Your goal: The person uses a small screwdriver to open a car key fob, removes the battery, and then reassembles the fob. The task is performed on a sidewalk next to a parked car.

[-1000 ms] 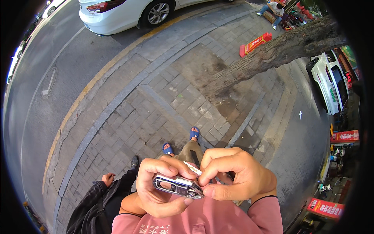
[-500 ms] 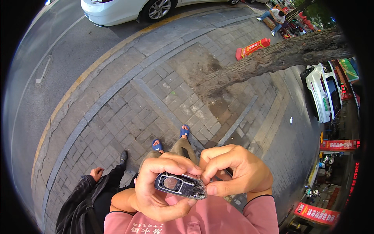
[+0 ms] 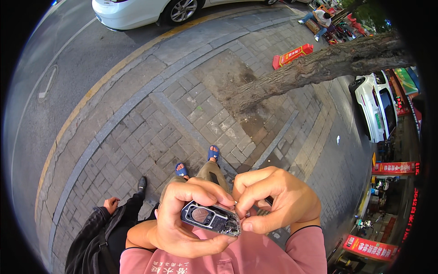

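An opened car key fob point(image 3: 219, 222) lies in my left hand point(image 3: 180, 219), its inner side facing up. Thumb and fingers grip it along its long edges. A round silver coin battery point(image 3: 200, 215) sits in the dark casing. At the fob's right end my right hand point(image 3: 276, 203) has thumb and forefinger closed in a pinch. A bit of shiny metal shows by those fingertips, too small to name. Part of a dark object point(image 3: 269, 200) peeks out behind the right fingers, mostly hidden.
A person in black point(image 3: 107, 233) stands close on my left. Paving stretches ahead to a leaning tree trunk point(image 3: 310, 68) and a red sign block point(image 3: 292, 56). A white car point(image 3: 150, 13) is on the road; another white car point(image 3: 376, 107) stands at right. Someone sits point(image 3: 319, 20) far off.
Both hands keep nearly the same hold on the key fob. The left thumb has shifted slightly along its lower edge. The whole view has moved a little.
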The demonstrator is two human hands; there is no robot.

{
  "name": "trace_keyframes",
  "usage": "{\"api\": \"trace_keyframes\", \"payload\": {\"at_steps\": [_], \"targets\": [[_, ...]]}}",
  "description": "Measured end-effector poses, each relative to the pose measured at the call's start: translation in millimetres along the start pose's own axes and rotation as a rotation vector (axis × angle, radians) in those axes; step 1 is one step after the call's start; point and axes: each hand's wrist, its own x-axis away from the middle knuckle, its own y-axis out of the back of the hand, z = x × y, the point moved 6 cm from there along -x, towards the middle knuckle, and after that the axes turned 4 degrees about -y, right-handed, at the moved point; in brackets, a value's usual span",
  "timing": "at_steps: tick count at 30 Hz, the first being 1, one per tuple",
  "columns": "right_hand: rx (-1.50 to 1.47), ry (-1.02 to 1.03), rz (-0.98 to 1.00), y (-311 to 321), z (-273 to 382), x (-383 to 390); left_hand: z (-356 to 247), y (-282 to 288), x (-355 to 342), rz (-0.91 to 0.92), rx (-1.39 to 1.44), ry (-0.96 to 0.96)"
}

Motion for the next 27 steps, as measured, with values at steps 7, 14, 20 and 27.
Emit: {"api": "trace_keyframes", "payload": {"at_steps": [7, 14, 20, 27], "targets": [[0.053, 0.007, 0.042, 2.1, 3.0, -3.9, 0.4, -0.1, -3.5, 0.022, -0.074, 0.022], [0.036, -0.057, 0.106, 5.0, 2.2, -4.2, 2.1, 0.5, -2.1, 0.036, -0.008, 0.024], [0.069, -0.066, 0.117, 5.7, 3.2, -5.7, 4.1, 2.2, -3.4, 0.027, -0.002, 0.027], [-0.008, -0.092, 0.106, 4.7, -0.5, -9.7, 4.4, 0.5, -4.9, 0.042, 0.019, 0.031]]}}
